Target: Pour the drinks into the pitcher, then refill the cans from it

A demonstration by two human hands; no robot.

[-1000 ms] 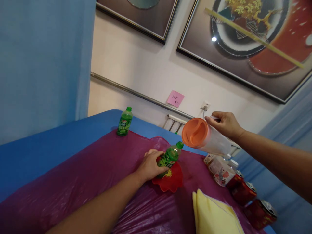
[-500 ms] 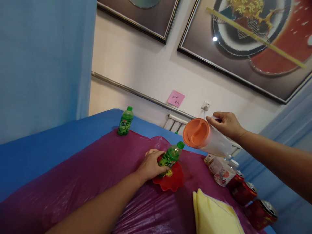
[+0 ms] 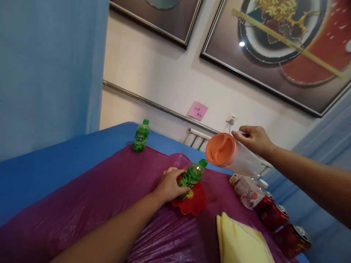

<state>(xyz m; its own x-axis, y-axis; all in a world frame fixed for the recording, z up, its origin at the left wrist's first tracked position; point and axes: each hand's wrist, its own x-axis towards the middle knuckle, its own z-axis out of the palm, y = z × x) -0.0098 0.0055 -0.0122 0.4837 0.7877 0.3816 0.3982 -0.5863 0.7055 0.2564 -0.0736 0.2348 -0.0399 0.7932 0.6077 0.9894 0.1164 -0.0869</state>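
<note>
Nothing visibly shifted in the last half second: bottle and jug both held

Left hand (image 3: 171, 184): grip closed round a green-capped, leafy-labelled plastic bottle (image 3: 192, 175), based on a flat red scalloped mat (image 3: 197, 205) toward the far edge of the purple-sheeted blue tabletop (image 3: 41, 164). Lean unclear; camera tilted.
Right hand (image 3: 253, 139): grip closed at the handle of a translucent plastic jug with orange lid (image 3: 242, 160), aloft on its side past the mat, lid close to the bottle. Contents: can't tell.
Step in hand, my reading: steadying one, suspending the other. Any next move calls for a firm right wrist and keeping them from knocking.
</note>
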